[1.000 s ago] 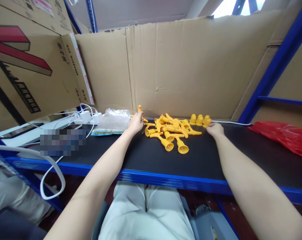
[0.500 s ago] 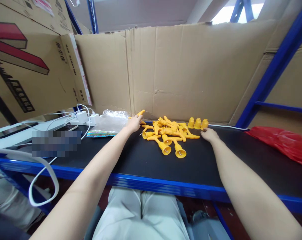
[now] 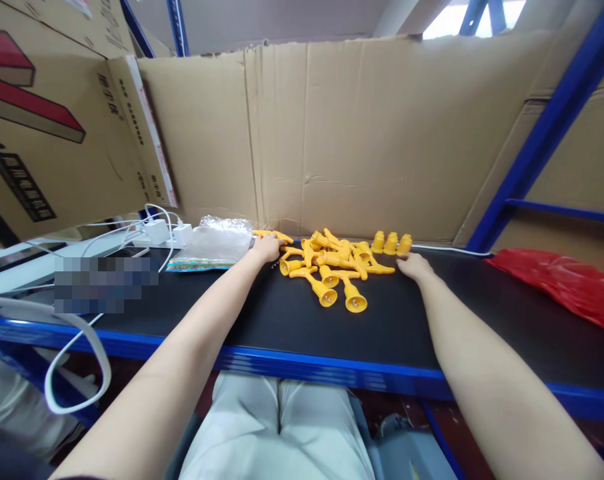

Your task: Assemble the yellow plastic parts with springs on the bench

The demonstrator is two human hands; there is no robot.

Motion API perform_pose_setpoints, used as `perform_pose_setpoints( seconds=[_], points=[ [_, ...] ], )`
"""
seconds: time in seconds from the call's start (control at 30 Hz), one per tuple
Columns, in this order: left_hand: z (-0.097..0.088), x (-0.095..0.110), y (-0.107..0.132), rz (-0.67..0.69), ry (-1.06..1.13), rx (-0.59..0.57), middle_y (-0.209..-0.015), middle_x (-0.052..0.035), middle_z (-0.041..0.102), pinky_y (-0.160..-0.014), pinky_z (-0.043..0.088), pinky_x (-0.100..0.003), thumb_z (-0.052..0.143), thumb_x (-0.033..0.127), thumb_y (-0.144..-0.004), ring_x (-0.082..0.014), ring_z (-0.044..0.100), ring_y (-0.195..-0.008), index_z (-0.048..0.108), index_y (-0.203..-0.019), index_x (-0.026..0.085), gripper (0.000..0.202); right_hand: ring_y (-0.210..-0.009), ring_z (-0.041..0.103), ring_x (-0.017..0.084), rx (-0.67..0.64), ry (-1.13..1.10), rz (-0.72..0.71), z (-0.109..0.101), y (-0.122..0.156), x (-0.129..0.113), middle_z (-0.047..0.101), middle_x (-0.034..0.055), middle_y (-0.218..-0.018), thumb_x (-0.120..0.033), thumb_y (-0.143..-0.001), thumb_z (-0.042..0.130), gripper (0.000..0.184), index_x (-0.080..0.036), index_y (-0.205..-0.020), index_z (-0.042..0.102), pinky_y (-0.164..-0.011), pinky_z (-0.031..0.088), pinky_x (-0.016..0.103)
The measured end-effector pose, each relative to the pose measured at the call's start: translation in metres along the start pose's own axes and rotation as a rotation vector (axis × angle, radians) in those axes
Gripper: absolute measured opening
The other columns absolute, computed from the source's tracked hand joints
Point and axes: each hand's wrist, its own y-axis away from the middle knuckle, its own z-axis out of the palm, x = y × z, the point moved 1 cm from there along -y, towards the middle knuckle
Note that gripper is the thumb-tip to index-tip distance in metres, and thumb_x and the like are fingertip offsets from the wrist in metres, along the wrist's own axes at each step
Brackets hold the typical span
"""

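My left hand (image 3: pixel 268 247) reaches to the back of the table, its fingers closed around a yellow hooked plastic piece (image 3: pixel 285 237); the hand itself hides part of the grip. To its right lies a pile of yellow plastic pieces (image 3: pixel 342 257), with curved two-armed ends and flared, hollow cup ends. Small metal bits show inside some cups, such as the front cup (image 3: pixel 356 304). Beyond the pile, three yellow ribbed caps stand upright in a row. My right hand (image 3: pixel 416 266) has its fingertips closed at the base of the rightmost cap (image 3: pixel 405 243).
Left of the pile lies a stack of clear plastic bags (image 3: pixel 212 244). White chargers and cables (image 3: pixel 156 231) sit farther left, with a blurred-out patch in front. A red plastic bag (image 3: pixel 557 280) rests at the right. Cardboard (image 3: pixel 357 133) walls the back; a blue rail (image 3: pixel 332 373) edges the front.
The yellow piece at my left hand has gone from tilted up to lying nearly flat, and that hand has lowered slightly. My right hand stays by the rightmost cap. The view has shifted a little.
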Motion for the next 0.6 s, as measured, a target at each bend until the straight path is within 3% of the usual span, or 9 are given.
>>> perform_pose_setpoints(
  seconds=[0.2, 0.4, 0.6],
  points=[
    [-0.009, 0.008, 0.0, 0.032, 0.046, 0.164, -0.111, -0.0125, 0.059, -0.09, 0.042, -0.037, 0.046, 0.018, -0.081, -0.0272, 0.055, -0.107, 0.07, -0.107, 0.021, 0.036, -0.109, 0.06, 0.029, 0.009, 0.036, -0.014, 0.0, 0.0, -0.001, 0.064, 0.0147, -0.117, -0.026, -0.078, 0.053, 0.037, -0.015, -0.111, 0.067, -0.088, 0.048, 0.038],
    [-0.013, 0.02, -0.004, 0.037, 0.064, 0.086, -0.09, -0.0126, 0.068, -0.089, 0.041, -0.04, 0.062, 0.04, -0.072, -0.0315, 0.058, -0.102, 0.073, -0.074, 0.019, 0.024, -0.1, 0.063, 0.03, -0.009, 0.164, -0.03, -0.005, 0.003, -0.008, 0.067, 0.0172, -0.106, -0.028, -0.075, 0.053, 0.035, -0.016, -0.104, 0.068, -0.079, 0.051, 0.041],
    [-0.006, 0.022, -0.009, -0.009, 0.202, 0.098, -0.067, -0.0086, 0.068, -0.081, 0.042, -0.033, 0.066, 0.025, -0.063, -0.0281, 0.062, -0.091, 0.067, -0.058, 0.019, 0.007, -0.097, 0.064, 0.031, -0.045, 0.324, -0.015, -0.022, 0.017, -0.037, 0.065, 0.022, -0.105, -0.026, -0.071, 0.058, 0.038, -0.013, -0.106, 0.066, -0.074, 0.051, 0.042]
  ],
)
